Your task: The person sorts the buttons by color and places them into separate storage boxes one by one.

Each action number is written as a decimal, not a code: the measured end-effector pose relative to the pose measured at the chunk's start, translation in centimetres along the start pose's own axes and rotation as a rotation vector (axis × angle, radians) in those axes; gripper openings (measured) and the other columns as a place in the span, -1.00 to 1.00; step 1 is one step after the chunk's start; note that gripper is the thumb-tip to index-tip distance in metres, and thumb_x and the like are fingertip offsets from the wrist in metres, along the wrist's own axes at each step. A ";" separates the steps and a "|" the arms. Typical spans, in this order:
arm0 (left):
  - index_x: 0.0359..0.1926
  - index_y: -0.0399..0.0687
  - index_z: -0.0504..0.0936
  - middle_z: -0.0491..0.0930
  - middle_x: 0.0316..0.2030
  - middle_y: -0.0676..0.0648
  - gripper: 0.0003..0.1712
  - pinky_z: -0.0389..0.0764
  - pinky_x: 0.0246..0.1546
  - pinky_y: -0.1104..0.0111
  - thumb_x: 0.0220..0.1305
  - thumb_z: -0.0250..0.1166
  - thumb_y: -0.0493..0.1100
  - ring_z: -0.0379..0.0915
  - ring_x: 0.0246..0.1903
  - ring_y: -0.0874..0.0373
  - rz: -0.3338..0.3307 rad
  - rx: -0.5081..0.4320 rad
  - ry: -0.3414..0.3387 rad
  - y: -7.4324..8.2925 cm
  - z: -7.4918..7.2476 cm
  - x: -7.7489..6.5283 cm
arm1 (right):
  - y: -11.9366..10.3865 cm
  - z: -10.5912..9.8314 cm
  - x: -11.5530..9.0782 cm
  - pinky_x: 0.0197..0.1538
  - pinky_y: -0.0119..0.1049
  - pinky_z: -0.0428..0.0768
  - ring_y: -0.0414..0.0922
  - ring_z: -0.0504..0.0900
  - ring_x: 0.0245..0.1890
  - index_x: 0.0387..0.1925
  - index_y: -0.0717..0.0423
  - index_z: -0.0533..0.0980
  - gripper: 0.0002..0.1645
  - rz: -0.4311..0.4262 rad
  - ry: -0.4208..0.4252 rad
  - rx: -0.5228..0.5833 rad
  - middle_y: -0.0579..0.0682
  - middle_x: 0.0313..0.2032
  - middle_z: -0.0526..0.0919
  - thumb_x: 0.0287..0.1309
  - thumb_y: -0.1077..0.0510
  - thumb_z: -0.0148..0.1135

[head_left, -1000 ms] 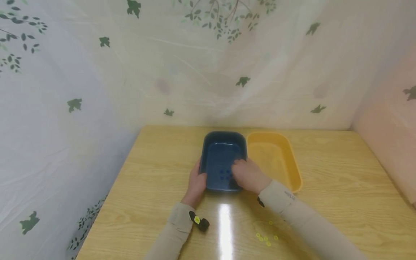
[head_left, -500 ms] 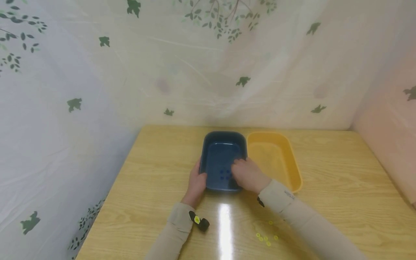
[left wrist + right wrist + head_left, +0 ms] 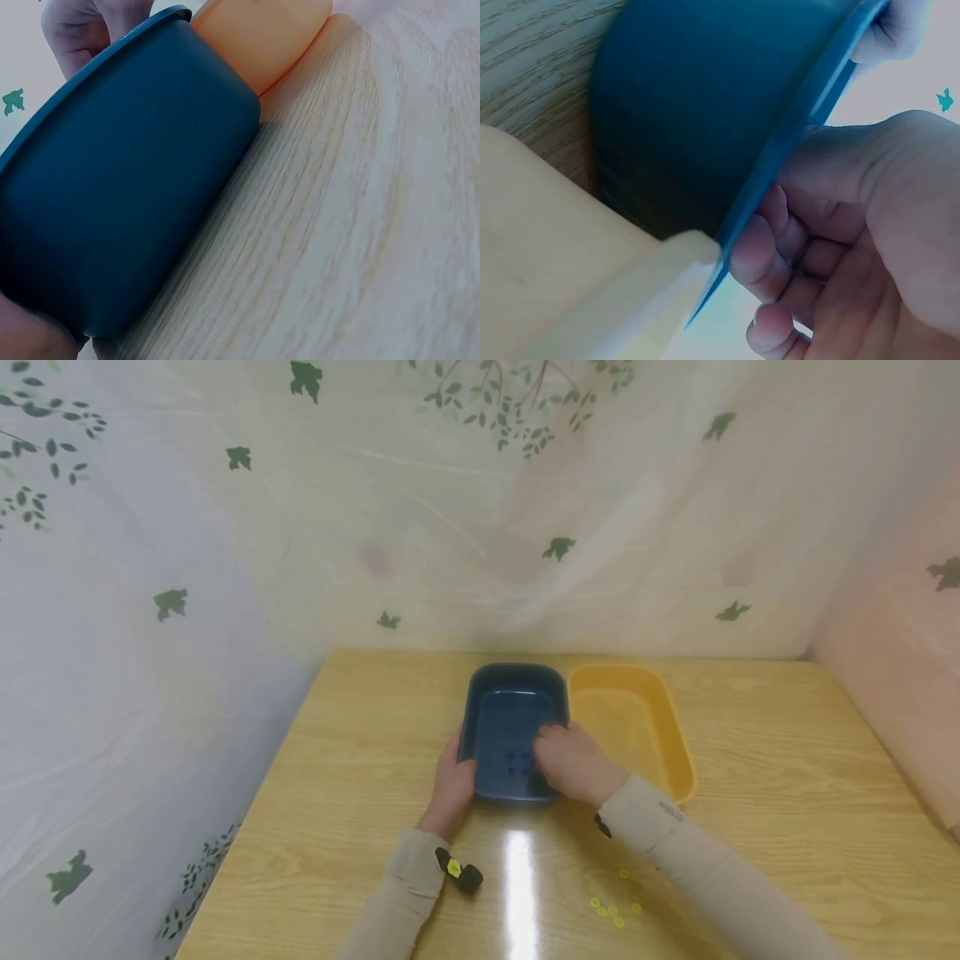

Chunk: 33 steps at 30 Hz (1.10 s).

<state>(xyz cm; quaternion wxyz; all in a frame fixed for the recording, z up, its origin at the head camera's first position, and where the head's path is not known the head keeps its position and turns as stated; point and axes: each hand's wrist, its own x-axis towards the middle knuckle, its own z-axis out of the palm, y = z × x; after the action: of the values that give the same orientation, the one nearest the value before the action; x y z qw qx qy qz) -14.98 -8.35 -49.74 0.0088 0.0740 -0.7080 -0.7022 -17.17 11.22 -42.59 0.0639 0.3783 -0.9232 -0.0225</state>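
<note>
A dark blue rectangular tray (image 3: 513, 714) lies on the table with several small blue round pieces (image 3: 519, 764) on its floor near the front. My left hand (image 3: 453, 781) grips the tray's left side, thumb at the rim. Over the tray's right front part, my right hand (image 3: 573, 764) reaches down inside with bent fingers. In the right wrist view, that hand (image 3: 840, 225) shows curled outer fingers by the rim, while the tips of thumb and forefinger are hidden behind the tray wall. I cannot tell whether they pinch a piece.
A yellow tray (image 3: 678, 747) stands right against the blue one. Several small yellow rings (image 3: 613, 910) lie on the wooden table (image 3: 360, 735) near the front, beside the right forearm. A patterned curtain (image 3: 465, 527) hangs behind the table.
</note>
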 end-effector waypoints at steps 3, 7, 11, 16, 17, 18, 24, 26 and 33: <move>0.49 0.07 0.13 0.15 0.44 -0.05 -0.13 0.02 0.42 0.04 0.15 -0.12 -0.52 -0.02 0.43 -0.03 -0.006 -0.009 -0.010 -0.1 0.0 0.1 | 0.0 -0.2 -0.2 -0.50 -0.24 0.45 -0.08 0.51 -0.49 -0.55 0.10 0.56 -0.83 0.001 0.022 -0.008 -0.03 -0.53 0.53 0.04 0.13 0.35; 0.51 0.07 0.09 0.11 0.46 -0.05 -0.12 0.01 0.42 0.04 0.16 -0.12 -0.53 -0.05 0.44 -0.02 -0.009 -0.011 -0.026 -0.2 0.0 0.2 | -0.2 -0.9 -0.6 -0.50 -0.27 0.42 -0.09 0.49 -0.51 -0.54 0.10 0.56 -0.83 0.000 0.053 -0.013 -0.04 -0.53 0.52 0.06 0.12 0.34; 0.50 0.06 0.09 0.11 0.46 -0.05 -0.11 0.01 0.42 0.05 0.15 -0.12 -0.53 -0.04 0.44 -0.02 -0.005 -0.005 -0.021 -0.1 0.1 0.2 | -0.4 -1.8 -1.2 -0.52 -0.30 0.38 -0.11 0.46 -0.52 -0.52 0.09 0.57 -0.82 -0.001 0.060 -0.022 -0.05 -0.52 0.51 0.09 0.10 0.34; 0.49 0.07 0.14 0.16 0.44 -0.04 -0.13 0.03 0.42 0.07 0.14 -0.11 -0.52 -0.01 0.43 0.00 0.000 0.006 -0.002 0.0 0.2 0.1 | -0.6 -2.7 -2.4 -0.53 -0.33 0.31 -0.13 0.42 -0.51 -0.52 0.07 0.57 -0.90 -0.027 0.078 -0.043 -0.07 -0.52 0.50 0.03 0.19 0.33; 0.49 0.09 0.15 0.17 0.44 -0.02 -0.12 0.03 0.42 0.08 0.14 -0.11 -0.52 -0.01 0.43 0.01 -0.003 0.005 0.001 -0.1 0.2 0.1 | -0.7 -2.9 -2.7 -0.53 -0.34 0.29 -0.14 0.41 -0.51 -0.53 0.08 0.56 -0.91 -0.031 0.084 -0.046 -0.07 -0.52 0.50 0.01 0.22 0.32; 0.49 0.09 0.15 0.17 0.44 -0.02 -0.12 0.03 0.43 0.08 0.14 -0.11 -0.52 -0.01 0.43 0.01 -0.003 0.003 0.001 -0.1 0.2 0.1 | -0.8 -3.0 -3.0 -0.53 -0.34 0.28 -0.14 0.39 -0.51 -0.54 0.07 0.56 -0.91 -0.031 0.090 -0.048 -0.08 -0.53 0.49 -0.01 0.24 0.32; 0.50 0.05 0.10 0.12 0.46 -0.05 -0.13 0.00 0.43 0.06 0.16 -0.11 -0.52 -0.04 0.44 -0.01 -0.011 0.004 -0.009 0.0 0.2 0.0 | -1.5 -3.8 -5.3 -0.50 -0.33 0.27 -0.16 0.38 -0.52 -0.55 0.07 0.57 -0.88 -0.019 0.135 -0.033 -0.11 -0.55 0.45 -0.03 0.23 0.39; 0.50 0.04 0.09 0.10 0.46 -0.06 -0.13 -0.01 0.43 0.05 0.17 -0.11 -0.52 -0.06 0.44 -0.03 -0.009 -0.003 -0.015 0.1 0.2 0.0 | -1.9 -4.0 -6.3 -0.47 -0.33 0.29 -0.15 0.43 -0.48 -0.52 0.07 0.59 -0.88 -0.013 0.147 -0.021 -0.11 -0.51 0.49 -0.06 0.23 0.42; 0.50 0.03 0.10 0.11 0.46 -0.05 -0.13 0.00 0.43 0.08 0.16 -0.12 -0.53 -0.05 0.44 -0.01 0.003 -0.007 -0.006 0.1 0.1 -0.1 | -3.1 -4.0 -9.7 -0.46 -0.37 0.27 -0.17 0.44 -0.43 -0.43 0.06 0.60 -0.88 -0.010 0.124 0.012 -0.10 -0.42 0.54 -0.06 0.23 0.42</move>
<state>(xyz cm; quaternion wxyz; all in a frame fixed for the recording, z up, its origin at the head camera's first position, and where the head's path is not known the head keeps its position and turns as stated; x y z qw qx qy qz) -14.94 -8.20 -49.67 0.0082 0.0708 -0.7056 -0.7050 -7.65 15.85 -39.87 0.1188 0.3839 -0.9157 0.0062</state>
